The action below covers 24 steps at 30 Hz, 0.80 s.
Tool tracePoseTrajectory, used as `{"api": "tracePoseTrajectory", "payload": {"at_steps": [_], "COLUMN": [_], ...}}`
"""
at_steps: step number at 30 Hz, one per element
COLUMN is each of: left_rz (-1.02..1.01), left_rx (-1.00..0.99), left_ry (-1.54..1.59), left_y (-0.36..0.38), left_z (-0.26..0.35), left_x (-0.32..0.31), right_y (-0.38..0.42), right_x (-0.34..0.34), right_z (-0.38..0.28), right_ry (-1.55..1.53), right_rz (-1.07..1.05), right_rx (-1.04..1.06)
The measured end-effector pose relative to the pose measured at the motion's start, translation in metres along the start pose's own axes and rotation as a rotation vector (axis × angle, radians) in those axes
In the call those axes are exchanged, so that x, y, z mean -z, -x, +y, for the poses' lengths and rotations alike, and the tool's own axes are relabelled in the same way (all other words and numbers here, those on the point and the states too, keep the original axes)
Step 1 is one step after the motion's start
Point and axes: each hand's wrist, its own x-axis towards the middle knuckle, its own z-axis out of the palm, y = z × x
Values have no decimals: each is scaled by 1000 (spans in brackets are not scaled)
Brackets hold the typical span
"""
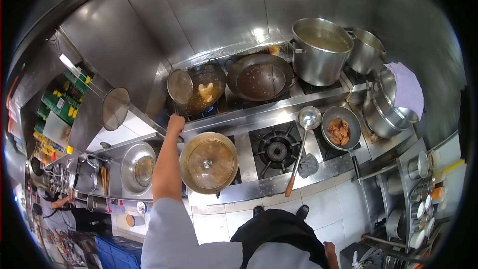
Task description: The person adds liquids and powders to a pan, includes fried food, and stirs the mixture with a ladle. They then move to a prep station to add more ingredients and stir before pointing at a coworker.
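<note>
My left hand (175, 123) is stretched forward, its fingers closed round the handle of a round mesh strainer (179, 86). The strainer's bowl is over the left side of a wok (215, 72), where a pale piece of food (205, 91) lies in dark liquid. Blue flame shows under the wok. Below my left forearm's side stands a wide pot with a glass lid (208, 162). My right hand (329, 250) hangs low beside my dark apron, away from the stove. Its fingers are too small and partly hidden to read.
A second wok (261, 77) and a tall stockpot (322, 52) stand on the back burners. A long ladle (301, 144) lies near the bare front burner (277, 148). A pan (341, 129) holds brown food. A steel bowl (138, 168) sits left. Another person (62, 214) works far left.
</note>
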Motion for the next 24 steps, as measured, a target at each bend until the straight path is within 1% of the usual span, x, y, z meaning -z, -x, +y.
{"api": "tracePoseTrajectory", "payload": {"at_steps": [1, 2, 3, 5, 6, 8, 9, 11, 12, 14, 15, 17, 19, 21, 24], "left_rz": [-155, -313, -319, -431, -436, -445, -447, -343, -343, -28, -25, 19, 17, 16, -19], "left_rx": [269, 539, 534, 729, 724, 647, 640, 370, 370, 50, 52, 12, 11, 5, 9], "left_ry": [398, 794, 793, 1371, 1368, 1322, 1321, 894, 890, 109, 107, -113, -119, -122, -142], "left_y": [-3, -8, -11, -19, -20, -9, -3, 10, 18, 36, 45, 63, 82, 92, 97], "left_z": [21, 30, 31, 28, 26, 28, 28, 22, 22, 30, 34, 46, 56, 62, 65], "left_x": [7, 8, 9, 5, 7, 24, 32, 43, 45, 53, 59, 74, 90, 92, 83], "right_y": [2, 4, 4, 4, 3, -2, -8, -21, -29, -45, -54, -38, -24, -10, -6], "right_x": [-3, -6, -9, -14, -16, -20, -24, -27, -26, -32, -34, -44, -51, -60, -70], "right_z": [12, 24, 35, 57, 67, 83, 89, 100, 108, 114, 118, 93, 55, 17, -6], "right_ry": [-20, -46, -64, -100, -120, -154, -168, -189, -207, -217, -231, -207, -164, -127, -98], "right_rz": [9, 20, 23, 31, 36, 40, 41, 32, 33, 26, 18, 16, 19, 23, 14], "right_rx": [-20, -36, -49, -71, -80, -92, -94, -97, -100, -90, -92, -80, -56, -30, 6]}}
